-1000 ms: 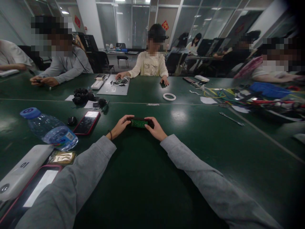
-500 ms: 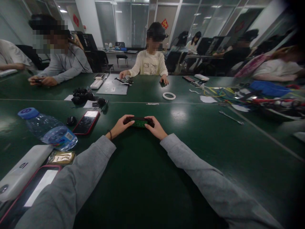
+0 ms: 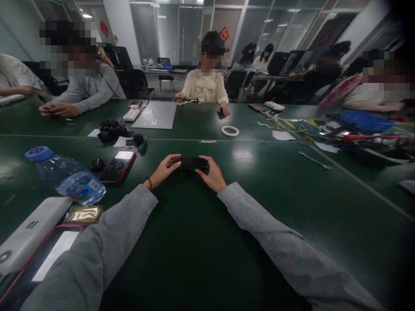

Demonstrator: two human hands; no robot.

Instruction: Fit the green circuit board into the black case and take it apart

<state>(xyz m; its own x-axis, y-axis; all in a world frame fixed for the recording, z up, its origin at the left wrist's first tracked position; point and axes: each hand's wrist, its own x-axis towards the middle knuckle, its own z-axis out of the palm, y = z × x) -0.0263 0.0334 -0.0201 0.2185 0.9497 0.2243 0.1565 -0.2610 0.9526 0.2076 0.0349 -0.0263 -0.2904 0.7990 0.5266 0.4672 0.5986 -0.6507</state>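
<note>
Between my two hands is a small black oblong case (image 3: 193, 163), its dark long side turned toward me. My left hand (image 3: 167, 167) grips its left end between thumb and fingers. Its right end is pinched by my right hand (image 3: 211, 173), the thumb in front and the fingers over the top edge. The green circuit board seen in the earlier frame is almost wholly hidden, apart from a faint green trace low on the case. Both hands are over the dark green table (image 3: 194, 242).
On my left lie a water bottle (image 3: 69, 177), a red-edged phone (image 3: 118, 166), a white power bank (image 3: 34, 233) and a second phone (image 3: 55, 255). A white ring (image 3: 230, 130), a wrench (image 3: 314, 160) and tangled cables (image 3: 366, 134) lie farther off. A co-worker (image 3: 206, 84) sits opposite.
The case has been turned in my hands: its green circuit board faced me before, and a black side does now. Across the table, the co-worker has lifted a part off the grey plate.
</note>
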